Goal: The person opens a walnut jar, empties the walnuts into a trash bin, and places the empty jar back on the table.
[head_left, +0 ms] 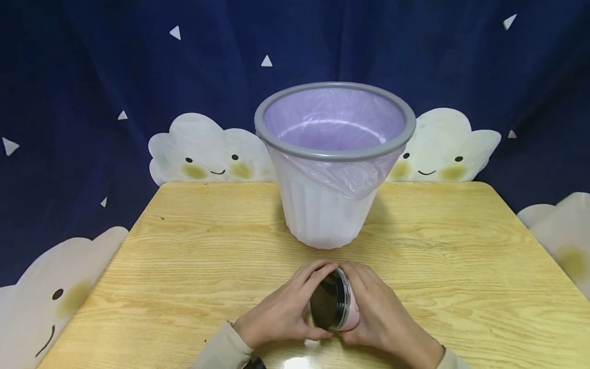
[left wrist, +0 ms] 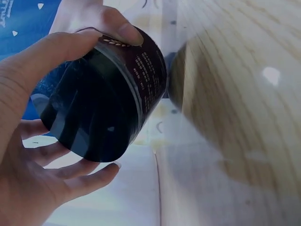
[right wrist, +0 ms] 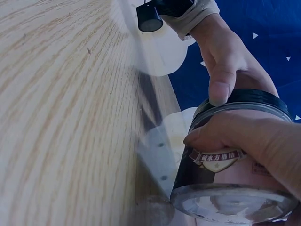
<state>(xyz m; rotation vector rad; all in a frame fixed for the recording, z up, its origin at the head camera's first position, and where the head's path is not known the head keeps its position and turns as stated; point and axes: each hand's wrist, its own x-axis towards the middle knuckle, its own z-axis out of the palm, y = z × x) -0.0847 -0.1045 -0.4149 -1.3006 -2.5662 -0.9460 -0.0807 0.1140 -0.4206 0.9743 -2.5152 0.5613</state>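
Jar [head_left: 353, 313], held tilted over worktop [head_left: 203, 246].
Clamped fingers of left hand [head_left: 286, 307] on black lid [head_left: 325, 303], of right hand [head_left: 383, 310] round jar; noted lined white bin [head_left: 324, 215] just beyond, blue curtain [head_left: 221, 56] behind.

Up top, the head camera looks forward and down over the table [head_left: 207, 246] to the bin [head_left: 322, 205] and curtain [head_left: 221, 51]; in close, the left wrist camera faces the dark lid [left wrist: 89, 115] of a jar [head_left: 338, 301] from the left hand [head_left: 287, 310], table tipped up on its right; equally tight, the right wrist camera catches the clear base [right wrist: 230, 202] past the right hand [head_left: 380, 310], table on its left; all three share jar and hands!
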